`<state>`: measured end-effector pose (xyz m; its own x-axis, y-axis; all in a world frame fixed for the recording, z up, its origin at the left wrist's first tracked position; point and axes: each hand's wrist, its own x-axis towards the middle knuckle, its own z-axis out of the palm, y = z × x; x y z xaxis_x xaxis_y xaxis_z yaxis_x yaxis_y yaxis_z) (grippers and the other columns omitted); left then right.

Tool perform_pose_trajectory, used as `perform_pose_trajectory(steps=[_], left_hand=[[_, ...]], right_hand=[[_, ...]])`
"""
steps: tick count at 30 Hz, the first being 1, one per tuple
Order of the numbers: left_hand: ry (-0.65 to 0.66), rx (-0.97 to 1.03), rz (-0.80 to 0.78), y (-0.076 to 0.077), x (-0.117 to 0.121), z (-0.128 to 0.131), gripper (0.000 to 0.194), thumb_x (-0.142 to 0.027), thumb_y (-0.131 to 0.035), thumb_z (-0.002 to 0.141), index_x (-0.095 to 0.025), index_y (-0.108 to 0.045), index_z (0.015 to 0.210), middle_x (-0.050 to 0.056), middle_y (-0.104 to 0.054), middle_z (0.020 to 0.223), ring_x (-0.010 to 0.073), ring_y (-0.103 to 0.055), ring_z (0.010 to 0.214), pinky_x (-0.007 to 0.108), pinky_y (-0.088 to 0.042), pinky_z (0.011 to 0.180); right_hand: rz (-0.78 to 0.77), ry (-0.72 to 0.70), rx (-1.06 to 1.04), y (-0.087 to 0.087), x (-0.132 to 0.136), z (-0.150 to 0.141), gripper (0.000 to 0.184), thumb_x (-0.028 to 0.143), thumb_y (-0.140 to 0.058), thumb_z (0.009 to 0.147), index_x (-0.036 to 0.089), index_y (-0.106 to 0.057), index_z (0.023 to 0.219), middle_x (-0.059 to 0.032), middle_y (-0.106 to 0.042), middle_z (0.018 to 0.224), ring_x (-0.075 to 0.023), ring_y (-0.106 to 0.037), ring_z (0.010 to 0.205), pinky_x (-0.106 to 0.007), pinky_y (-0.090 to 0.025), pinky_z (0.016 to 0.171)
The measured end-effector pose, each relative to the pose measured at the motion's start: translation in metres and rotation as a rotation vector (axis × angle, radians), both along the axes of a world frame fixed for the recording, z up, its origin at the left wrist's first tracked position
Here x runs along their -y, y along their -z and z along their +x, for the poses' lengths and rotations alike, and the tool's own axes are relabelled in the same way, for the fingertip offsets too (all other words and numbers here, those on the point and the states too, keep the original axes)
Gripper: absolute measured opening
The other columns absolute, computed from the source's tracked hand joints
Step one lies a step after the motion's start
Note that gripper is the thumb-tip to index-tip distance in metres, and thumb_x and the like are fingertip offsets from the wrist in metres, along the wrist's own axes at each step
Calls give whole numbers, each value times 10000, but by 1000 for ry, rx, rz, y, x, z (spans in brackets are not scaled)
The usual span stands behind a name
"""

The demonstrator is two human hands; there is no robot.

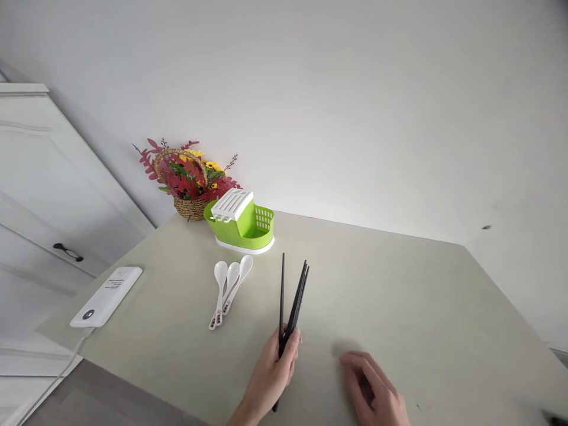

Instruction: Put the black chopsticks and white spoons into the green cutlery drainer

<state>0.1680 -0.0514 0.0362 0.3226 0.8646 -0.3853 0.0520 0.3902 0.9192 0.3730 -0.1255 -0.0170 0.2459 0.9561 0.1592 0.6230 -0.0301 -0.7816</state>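
Far to the left of both hands, I see a white cabinet [66,195] cut off by the frame, then a white device [109,299] trailing a cable [73,355] whose far end I cannot see. Beyond the left hand and to its left, a wicker basket of flowers [190,209] stands partly hidden behind a green holder [235,232] with a white slotted top; nearer, three white spoons [220,271] lie fanned, their handles overlapping. The left hand [275,364], thumb side up and wrist cut by the lower edge, grips a bundle of black chopsticks [297,302], tips angled away over the table [399,296], one splayed apart on the left. The fist covers their middles, one end poking out below, and the overlap keeps me from counting them. To its right, well apart, the right hand [377,387] hangs released, fingers loosely bent toward the left hand, its fingertips blurred and its wrist out of frame; I cannot tell whether it touches the table. Farthest right, a dark shape [557,419] is too cropped to identify.
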Motion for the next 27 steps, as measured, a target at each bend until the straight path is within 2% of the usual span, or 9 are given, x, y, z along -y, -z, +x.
perform_pose_trajectory(steps=[2,5,9,13,15,17,19,22,27], left_hand=[[26,-31,30,2,1,0,486,-719,-501,943,-235,-464,939,-98,-313,667,48,-242,436,181,-232,391],[77,-128,76,2,1,0,475,-706,-466,962,-232,-483,983,-90,-375,663,56,-309,407,190,-281,379],[105,-249,113,1,2,4,538,-722,-394,973,-221,-525,1119,-84,-407,621,92,-375,368,218,-328,362],[79,-353,125,2,3,8,556,-724,-411,961,-225,-546,1165,-69,-445,616,120,-418,358,238,-337,352],[67,-411,147,4,4,11,500,-682,-420,977,-234,-552,1154,-59,-461,622,136,-449,377,252,-361,380],[59,-474,212,5,6,13,420,-607,-427,999,-238,-561,1150,-25,-531,662,173,-545,471,279,-435,473],[46,-559,301,7,8,15,362,-522,-422,1015,-230,-566,1174,40,-641,779,232,-660,672,324,-504,629],[44,-669,381,7,11,19,351,-433,-399,1020,-211,-545,1249,121,-715,975,298,-702,926,385,-517,802],[115,-724,418,3,16,21,408,-389,-396,1016,-219,-519,1366,154,-730,1069,311,-724,966,392,-533,808]], right_hand=[[-1,-49,29,-4,-12,4,260,423,-481,1003,274,-695,1012,-60,-717,1130,-103,-613,585,-212,-493,567],[2,-123,57,-10,-38,7,236,383,-471,994,270,-674,1038,-63,-699,1163,-90,-537,501,-237,-479,527],[14,-197,-19,-13,-78,5,245,346,-442,982,251,-660,1039,-60,-701,1103,-89,-460,460,-262,-449,511],[4,-205,-160,-11,-107,3,245,326,-429,954,225,-638,1033,-67,-720,1007,-96,-427,439,-268,-401,469],[-3,-205,-189,-9,-112,2,234,341,-438,950,224,-627,1024,-60,-721,969,-101,-425,448,-268,-392,471],[7,-201,-188,-7,-112,2,239,374,-443,961,226,-623,1017,-54,-714,939,-108,-435,472,-267,-391,488],[13,-194,-185,-6,-110,3,253,398,-441,977,227,-622,1021,-53,-708,932,-113,-445,493,-267,-388,503],[15,-185,-188,-8,-108,3,260,394,-431,990,222,-622,1028,-65,-710,979,-107,-455,498,-271,-391,509],[41,-193,-184,-12,-109,4,287,407,-424,994,217,-636,1037,-69,-715,985,-105,-481,488,-277,-419,508]])
